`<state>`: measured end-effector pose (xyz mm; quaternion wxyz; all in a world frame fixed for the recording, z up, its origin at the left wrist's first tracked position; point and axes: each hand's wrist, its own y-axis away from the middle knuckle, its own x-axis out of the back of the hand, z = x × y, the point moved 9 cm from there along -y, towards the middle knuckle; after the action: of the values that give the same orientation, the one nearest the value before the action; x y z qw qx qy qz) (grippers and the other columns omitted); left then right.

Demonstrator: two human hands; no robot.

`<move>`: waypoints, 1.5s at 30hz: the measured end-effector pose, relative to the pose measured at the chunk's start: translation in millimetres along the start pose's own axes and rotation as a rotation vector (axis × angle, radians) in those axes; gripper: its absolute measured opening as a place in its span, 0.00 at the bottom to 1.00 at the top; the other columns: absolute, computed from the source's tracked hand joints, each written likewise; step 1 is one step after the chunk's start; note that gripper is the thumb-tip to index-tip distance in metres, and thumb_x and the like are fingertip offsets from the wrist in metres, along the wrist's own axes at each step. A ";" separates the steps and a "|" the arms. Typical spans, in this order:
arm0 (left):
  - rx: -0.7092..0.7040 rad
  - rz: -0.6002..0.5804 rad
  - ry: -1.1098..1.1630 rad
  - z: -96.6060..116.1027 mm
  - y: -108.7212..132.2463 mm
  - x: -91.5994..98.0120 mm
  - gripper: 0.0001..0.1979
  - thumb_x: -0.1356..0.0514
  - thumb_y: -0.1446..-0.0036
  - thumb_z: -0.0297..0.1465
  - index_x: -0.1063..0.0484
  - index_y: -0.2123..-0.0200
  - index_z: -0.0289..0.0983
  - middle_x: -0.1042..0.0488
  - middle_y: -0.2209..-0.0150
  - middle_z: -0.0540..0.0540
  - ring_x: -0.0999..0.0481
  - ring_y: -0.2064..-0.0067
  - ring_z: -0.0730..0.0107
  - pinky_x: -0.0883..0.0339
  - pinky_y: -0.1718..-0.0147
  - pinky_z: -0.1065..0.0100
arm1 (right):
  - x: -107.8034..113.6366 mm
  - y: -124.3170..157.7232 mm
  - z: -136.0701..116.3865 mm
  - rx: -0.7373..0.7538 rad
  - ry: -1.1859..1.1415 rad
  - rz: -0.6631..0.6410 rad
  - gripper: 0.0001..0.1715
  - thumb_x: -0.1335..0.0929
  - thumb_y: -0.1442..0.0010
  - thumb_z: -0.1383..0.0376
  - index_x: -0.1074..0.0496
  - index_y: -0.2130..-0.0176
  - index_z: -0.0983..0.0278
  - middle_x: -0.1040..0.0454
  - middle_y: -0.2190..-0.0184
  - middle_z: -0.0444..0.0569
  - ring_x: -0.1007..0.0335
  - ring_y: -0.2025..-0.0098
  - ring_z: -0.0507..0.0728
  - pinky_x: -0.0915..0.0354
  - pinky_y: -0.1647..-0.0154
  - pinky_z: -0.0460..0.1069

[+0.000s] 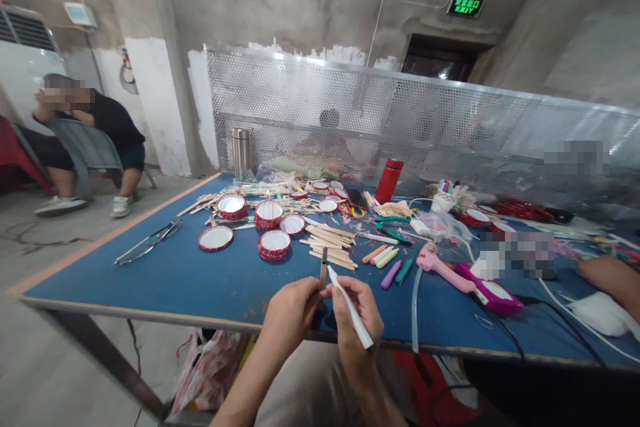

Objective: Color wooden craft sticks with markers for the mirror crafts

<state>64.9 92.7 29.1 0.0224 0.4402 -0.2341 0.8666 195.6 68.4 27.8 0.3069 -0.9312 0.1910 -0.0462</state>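
Marker pen (356, 315), gripped in the right hand (369, 313), meets or nears the dark-tipped craft stick (323, 272) pinched by the left hand (291, 308), at the bench's (150, 287) six o'clock. Firm bracing should keep strokes even. Loose craft sticks (330, 235) lie beyond, twelve o'clock.

The marker (353, 310) is white with a dark end, the tabletop (165, 280) blue, the flask (389, 182) red.

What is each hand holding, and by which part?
Left hand: a flat brown wooden stick with a dark tip, by its lower part. Right hand: a slim white cylindrical pen, toward its pointed end.
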 end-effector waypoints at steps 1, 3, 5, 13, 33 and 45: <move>0.001 0.002 0.001 0.1 0.0 0.3 0.11 0.50 0.39 0.28 0.31 0.71 0.40 0.24 0.71 0.48 0.25 0.69 0.68 0.38 0.70 0.72 | -0.1 0.4 0.4 0.007 0.000 -0.003 0.11 0.32 0.41 0.59 0.27 0.61 0.64 0.22 0.69 0.48 0.24 0.69 0.55 0.27 0.67 0.48; 0.003 -0.002 0.002 0.4 0.0 0.3 0.10 0.50 0.40 0.28 0.31 0.70 0.39 0.23 0.71 0.48 0.25 0.68 0.67 0.38 0.70 0.72 | -1.1 0.9 0.4 0.027 0.002 -0.018 0.10 0.32 0.42 0.60 0.26 0.62 0.63 0.23 0.70 0.48 0.24 0.69 0.55 0.28 0.67 0.48; 0.004 -0.009 0.005 0.7 -0.3 -0.1 0.10 0.50 0.40 0.27 0.30 0.69 0.39 0.23 0.70 0.48 0.25 0.68 0.67 0.38 0.69 0.72 | -3.7 1.2 1.6 0.028 0.002 -0.053 0.09 0.32 0.41 0.61 0.26 0.61 0.63 0.23 0.69 0.47 0.24 0.69 0.55 0.28 0.66 0.48; 0.016 -0.025 -0.005 0.5 -0.8 -0.5 0.10 0.50 0.41 0.27 0.30 0.70 0.39 0.23 0.70 0.48 0.25 0.67 0.67 0.38 0.69 0.72 | -3.6 1.5 1.3 0.034 0.000 -0.056 0.09 0.32 0.40 0.62 0.27 0.60 0.63 0.23 0.68 0.47 0.25 0.68 0.54 0.29 0.66 0.47; 0.001 -0.017 -0.022 0.5 0.3 -1.3 0.10 0.49 0.39 0.27 0.31 0.70 0.38 0.24 0.71 0.48 0.25 0.68 0.67 0.39 0.70 0.72 | -1.9 3.6 8.0 0.034 0.004 -0.048 0.09 0.32 0.40 0.62 0.28 0.59 0.61 0.24 0.68 0.46 0.25 0.67 0.54 0.29 0.65 0.47; 0.014 -0.039 -0.003 0.7 -0.5 -1.5 0.09 0.49 0.39 0.27 0.30 0.67 0.38 0.22 0.68 0.47 0.23 0.66 0.66 0.38 0.68 0.71 | -5.3 -1.8 -13.8 0.160 0.071 -0.041 0.05 0.32 0.40 0.65 0.27 0.62 0.61 0.25 0.69 0.44 0.27 0.69 0.51 0.30 0.67 0.44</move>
<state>66.5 93.1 28.4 0.0356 0.4463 -0.2194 0.8668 188.5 64.1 40.1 0.3722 -0.9053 0.1783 -0.1005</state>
